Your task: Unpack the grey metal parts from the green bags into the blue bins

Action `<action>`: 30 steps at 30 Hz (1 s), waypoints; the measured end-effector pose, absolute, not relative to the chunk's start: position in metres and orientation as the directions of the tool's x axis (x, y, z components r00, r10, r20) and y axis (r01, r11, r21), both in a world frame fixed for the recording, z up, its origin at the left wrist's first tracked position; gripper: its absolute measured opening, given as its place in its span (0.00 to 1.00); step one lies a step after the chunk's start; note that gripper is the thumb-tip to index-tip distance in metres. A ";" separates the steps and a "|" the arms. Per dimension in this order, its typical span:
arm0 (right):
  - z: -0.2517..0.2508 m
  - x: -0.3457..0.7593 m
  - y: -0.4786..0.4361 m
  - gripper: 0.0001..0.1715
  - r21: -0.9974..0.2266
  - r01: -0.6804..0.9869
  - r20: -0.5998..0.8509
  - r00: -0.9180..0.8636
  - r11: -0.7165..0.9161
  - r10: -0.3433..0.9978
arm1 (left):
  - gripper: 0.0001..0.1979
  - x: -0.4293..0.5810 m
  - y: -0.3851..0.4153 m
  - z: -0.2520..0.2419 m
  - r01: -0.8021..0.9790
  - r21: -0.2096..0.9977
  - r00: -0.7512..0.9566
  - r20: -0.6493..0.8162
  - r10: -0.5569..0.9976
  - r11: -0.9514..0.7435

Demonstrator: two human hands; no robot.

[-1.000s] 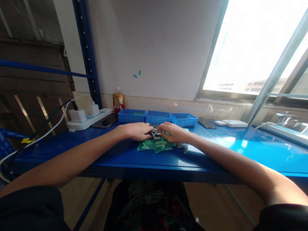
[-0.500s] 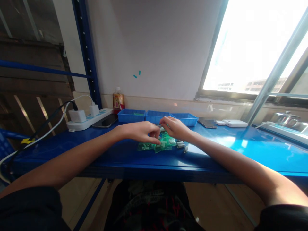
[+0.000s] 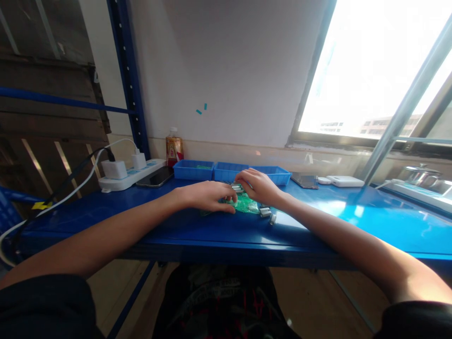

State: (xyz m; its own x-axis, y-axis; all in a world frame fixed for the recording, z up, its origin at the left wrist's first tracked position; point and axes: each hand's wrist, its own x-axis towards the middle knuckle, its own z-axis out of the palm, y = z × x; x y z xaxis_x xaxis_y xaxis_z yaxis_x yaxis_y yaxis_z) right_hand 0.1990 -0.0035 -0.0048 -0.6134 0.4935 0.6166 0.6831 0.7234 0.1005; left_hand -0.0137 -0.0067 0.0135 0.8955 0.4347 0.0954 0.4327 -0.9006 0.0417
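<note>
Green circuit boards (image 3: 247, 205) lie on the blue table (image 3: 318, 226) in front of me. My left hand (image 3: 208, 196) rests on their left part, fingers curled with the thumb pressed down on a board. My right hand (image 3: 257, 186) hovers over the boards' far edge, its fingertips pinched on a small grey metal part (image 3: 236, 189). Two more small metal parts (image 3: 265, 212) lie loose just right of the boards.
Three blue bins (image 3: 231, 171) stand in a row behind the boards. A power strip (image 3: 127, 175), a phone (image 3: 155, 178) and a bottle (image 3: 174, 149) sit at the back left. A dark device (image 3: 304, 179) and a white box (image 3: 344, 181) lie at the back right.
My left hand has dropped from a raised pinch onto the boards and covers their left part. My right hand has stayed over the far edge, holding a small part.
</note>
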 end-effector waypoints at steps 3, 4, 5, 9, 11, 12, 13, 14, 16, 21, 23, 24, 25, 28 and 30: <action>-0.004 0.196 -0.006 0.10 0.024 0.681 0.639 -0.573 0.731 0.513 | 0.16 -0.012 -0.010 0.015 0.547 0.021 0.812 0.232 0.536 -0.837; -0.004 0.195 -0.007 0.10 -0.035 0.679 0.643 -0.546 0.733 0.536 | 0.16 -0.012 -0.010 0.016 0.584 0.023 0.772 0.293 0.564 -0.811; -0.004 0.193 -0.007 0.09 -0.117 0.671 0.644 -0.510 0.732 0.570 | 0.17 -0.012 -0.010 0.016 0.610 0.029 0.736 0.350 0.579 -0.792; -0.007 0.185 -0.006 0.08 -0.500 0.525 0.594 -0.370 0.688 0.714 | 0.17 -0.011 -0.010 0.014 0.626 0.040 0.676 0.469 0.568 -0.779; -0.009 0.182 -0.005 0.08 -0.585 0.462 0.573 -0.346 0.666 0.743 | 0.16 -0.010 -0.010 0.013 0.638 0.037 0.661 0.486 0.571 -0.769; -0.010 0.181 -0.004 0.08 -0.599 0.454 0.567 -0.341 0.660 0.750 | 0.15 -0.009 -0.011 0.012 0.648 0.033 0.652 0.492 0.577 -0.761; -0.011 0.181 -0.004 0.08 -0.596 0.462 0.564 -0.340 0.656 0.752 | 0.14 -0.008 -0.012 0.012 0.659 0.028 0.644 0.497 0.582 -0.752; -0.011 0.181 -0.005 0.07 -0.583 0.481 0.565 -0.339 0.655 0.752 | 0.13 -0.007 -0.013 0.011 0.668 0.022 0.637 0.500 0.587 -0.744; -0.013 0.181 -0.008 0.07 -0.503 0.544 0.587 -0.356 0.672 0.727 | 0.11 -0.005 -0.014 0.011 0.684 0.012 0.627 0.502 0.596 -0.729; -0.016 0.178 -0.019 0.10 -0.122 0.680 0.676 -0.476 0.723 0.563 | 0.13 -0.003 -0.019 0.010 0.714 0.001 0.604 0.506 0.616 -0.700; -0.018 0.177 -0.021 0.11 -0.066 0.711 0.671 -0.488 0.700 0.559 | 0.13 -0.002 -0.019 0.009 0.720 0.002 0.596 0.511 0.619 -0.694; -0.018 0.177 -0.021 0.12 -0.053 0.724 0.662 -0.490 0.688 0.567 | 0.13 -0.002 -0.019 0.008 0.721 0.003 0.594 0.511 0.621 -0.693; -0.019 0.177 -0.021 0.13 -0.046 0.732 0.652 -0.493 0.680 0.576 | 0.14 -0.002 -0.019 0.008 0.722 0.004 0.594 0.509 0.623 -0.692; -0.020 0.178 -0.017 0.14 -0.066 0.731 0.642 -0.490 0.679 0.590 | 0.14 -0.002 -0.017 0.007 0.721 0.004 0.596 0.507 0.623 -0.693; -0.019 0.179 -0.015 0.15 -0.099 0.708 0.649 -0.487 0.699 0.585 | 0.14 -0.003 -0.016 0.008 0.722 0.007 0.588 0.520 0.620 -0.691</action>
